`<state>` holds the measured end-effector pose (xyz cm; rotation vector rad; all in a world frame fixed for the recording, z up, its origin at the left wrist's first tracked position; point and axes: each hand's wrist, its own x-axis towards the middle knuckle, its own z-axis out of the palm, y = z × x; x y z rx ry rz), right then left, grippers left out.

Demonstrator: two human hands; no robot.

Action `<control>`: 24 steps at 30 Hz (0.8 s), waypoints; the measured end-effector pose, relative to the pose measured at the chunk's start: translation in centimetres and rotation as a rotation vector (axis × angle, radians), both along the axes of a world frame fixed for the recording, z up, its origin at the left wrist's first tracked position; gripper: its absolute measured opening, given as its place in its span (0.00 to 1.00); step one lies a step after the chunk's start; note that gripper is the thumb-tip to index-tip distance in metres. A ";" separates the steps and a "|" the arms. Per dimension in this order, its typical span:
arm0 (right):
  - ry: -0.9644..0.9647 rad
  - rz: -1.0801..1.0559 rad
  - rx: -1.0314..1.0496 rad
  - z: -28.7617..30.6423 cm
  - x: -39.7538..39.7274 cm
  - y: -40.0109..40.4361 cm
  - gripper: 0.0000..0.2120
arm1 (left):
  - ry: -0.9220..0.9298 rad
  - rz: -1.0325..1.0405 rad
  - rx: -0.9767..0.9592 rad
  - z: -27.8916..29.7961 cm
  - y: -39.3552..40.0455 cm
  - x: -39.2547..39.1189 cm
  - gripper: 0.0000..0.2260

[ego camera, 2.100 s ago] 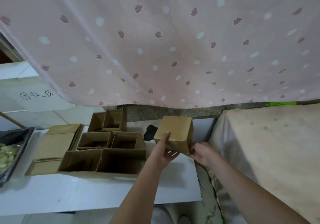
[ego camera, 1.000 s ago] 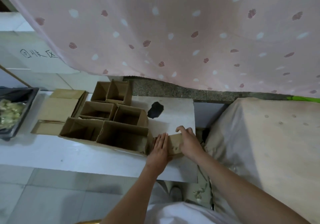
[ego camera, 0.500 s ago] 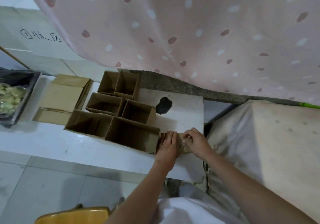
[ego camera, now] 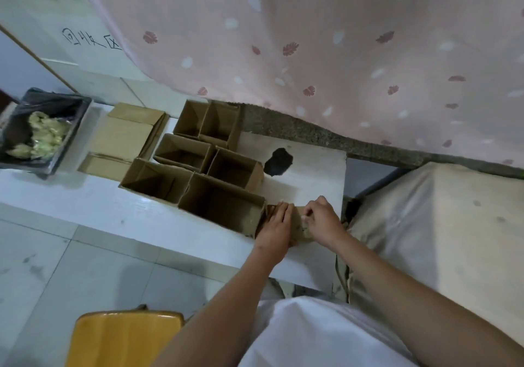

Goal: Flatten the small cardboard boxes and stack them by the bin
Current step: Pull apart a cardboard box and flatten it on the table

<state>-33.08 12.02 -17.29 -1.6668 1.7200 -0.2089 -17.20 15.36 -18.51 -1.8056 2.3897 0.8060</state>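
Observation:
A small cardboard box (ego camera: pixel 297 219) lies pressed flat on the white board (ego camera: pixel 317 173), mostly hidden under my hands. My left hand (ego camera: pixel 276 230) rests palm down on it with fingers together. My right hand (ego camera: pixel 321 219) pinches its right part with curled fingers. Just to the left, several open cardboard boxes (ego camera: pixel 221 199) stand upright in a cluster. Further left lies a stack of flattened boxes (ego camera: pixel 122 139), beside the black-lined bin (ego camera: pixel 42 134).
A pink dotted curtain (ego camera: pixel 312 40) hangs over the back. On the right sits a cloth-covered surface (ego camera: pixel 439 239). A dark hole (ego camera: pixel 279 161) marks the white board. A yellow stool (ego camera: pixel 124 338) stands on the tiled floor at bottom left.
The box was held up in both hands, then brought down onto the board beside the open boxes and pressed flat. The camera has tilted down and to the left.

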 end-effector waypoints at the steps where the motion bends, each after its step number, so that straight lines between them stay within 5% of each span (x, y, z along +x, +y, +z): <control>1: -0.003 0.010 -0.012 0.0 0.0 0.0 0.04 | -0.003 0.008 -0.006 0.0 0.2 -0.1 0.43; 16: -0.083 0.135 -0.005 0.2 -2.2 -1.2 0.04 | 0.060 0.114 0.057 0.1 0.9 -1.1 0.43; 24: 0.056 0.201 0.025 -0.1 -1.1 -1.7 0.06 | 0.029 0.106 0.056 -0.1 0.7 -1.0 0.43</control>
